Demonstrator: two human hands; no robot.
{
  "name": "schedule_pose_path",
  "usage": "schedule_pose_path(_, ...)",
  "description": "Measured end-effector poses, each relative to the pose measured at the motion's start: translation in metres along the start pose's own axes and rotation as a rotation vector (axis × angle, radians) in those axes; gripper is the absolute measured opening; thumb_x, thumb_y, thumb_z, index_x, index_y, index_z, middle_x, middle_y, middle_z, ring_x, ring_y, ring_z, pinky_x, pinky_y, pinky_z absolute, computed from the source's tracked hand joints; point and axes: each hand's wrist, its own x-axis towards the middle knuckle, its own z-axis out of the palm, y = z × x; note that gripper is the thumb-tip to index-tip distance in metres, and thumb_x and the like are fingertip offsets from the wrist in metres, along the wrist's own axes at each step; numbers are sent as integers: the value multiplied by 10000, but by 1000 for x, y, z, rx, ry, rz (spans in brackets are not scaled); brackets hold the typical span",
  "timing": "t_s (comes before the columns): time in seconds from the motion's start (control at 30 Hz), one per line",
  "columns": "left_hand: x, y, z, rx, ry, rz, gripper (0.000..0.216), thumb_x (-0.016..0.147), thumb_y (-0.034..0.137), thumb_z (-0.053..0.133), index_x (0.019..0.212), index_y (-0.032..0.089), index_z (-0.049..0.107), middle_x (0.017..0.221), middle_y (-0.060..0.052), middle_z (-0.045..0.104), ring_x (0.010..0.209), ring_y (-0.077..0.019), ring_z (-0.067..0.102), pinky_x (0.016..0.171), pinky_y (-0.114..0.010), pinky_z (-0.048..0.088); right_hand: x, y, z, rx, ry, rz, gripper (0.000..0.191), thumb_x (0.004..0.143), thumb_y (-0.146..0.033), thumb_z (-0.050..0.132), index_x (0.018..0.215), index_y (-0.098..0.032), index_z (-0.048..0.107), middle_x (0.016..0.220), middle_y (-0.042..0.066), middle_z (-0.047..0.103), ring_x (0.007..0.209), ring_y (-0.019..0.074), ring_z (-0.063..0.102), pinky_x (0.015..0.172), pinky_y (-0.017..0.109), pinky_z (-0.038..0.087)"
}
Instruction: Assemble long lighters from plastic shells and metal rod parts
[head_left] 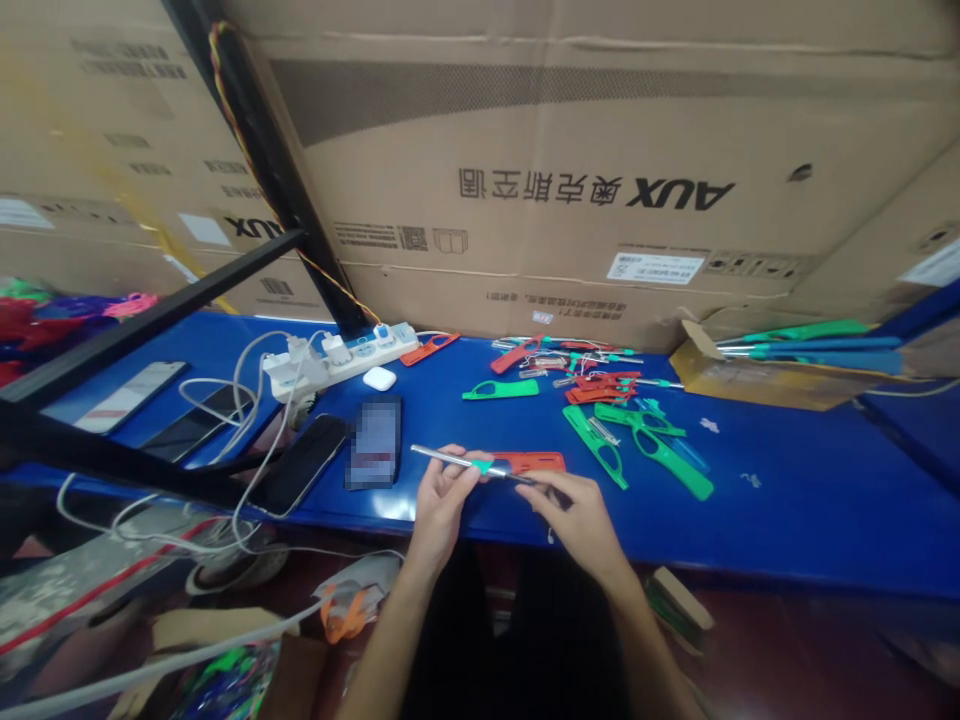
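Near the front edge of the blue table, my left hand (444,490) pinches a slim metal lighter tube (431,455) with a green collar (481,466). The tube lies nearly level, its free end pointing left. My right hand (574,510) closes around a dark, slim piece (551,492) at the tube's right end; the fingers partly hide where the two meet. Just behind my hands lies an orange-red lighter handle shell (534,461). Green handle shells (596,445) lie to the right, and a pile of red shells (600,386) with metal tubes lies farther back.
At the left are a white power strip (352,350) with cables, several phones (373,440) and a small white case (379,379). An open carton (772,375) holds green and blue shells at the right. Large cardboard boxes (525,130) stand behind; a black frame (247,110) rises left.
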Motion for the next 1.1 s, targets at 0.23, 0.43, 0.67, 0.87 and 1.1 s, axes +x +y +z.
schedule_pose_path(0.23,-3,3,-7,-11,-76,-15,387,782,248,837,1065,211,576,1015,-66,754,1001,-196,693,953,-318,474,-9,-5,-5,-123,-14,-17,241,940,-419,668,1077,-256,783,877,24,770,645,165,653,666,276,529)
schedule_pose_path(0.43,-3,4,-7,24,-131,-16,311,818,293,809,1018,211,586,988,-68,748,1000,-209,684,957,-336,460,-12,-8,-6,-182,-20,-82,242,994,-388,604,1117,-270,776,1009,43,773,889,218,723,845,319,548)
schedule_pose_path(0.67,-1,2,-10,35,-84,-33,379,797,292,827,1065,212,570,963,-58,750,979,-218,701,962,-361,474,-9,-15,-13,-127,-123,-21,312,1049,-375,475,1118,-252,754,955,44,746,827,194,692,786,303,524)
schedule_pose_path(0.87,-2,4,-10,52,-111,-58,399,811,276,819,1098,211,549,965,-66,763,953,-231,721,970,-400,499,-5,-8,-17,-17,-178,92,288,1014,-416,543,1025,-237,769,816,20,747,724,182,683,690,279,514)
schedule_pose_path(1.1,-2,1,-6,129,-71,-17,287,861,269,773,1030,210,549,1029,-77,766,1060,-256,717,1010,-420,499,0,-3,-16,-223,-132,11,229,988,-348,578,1019,-287,797,960,17,784,802,204,719,746,310,541)
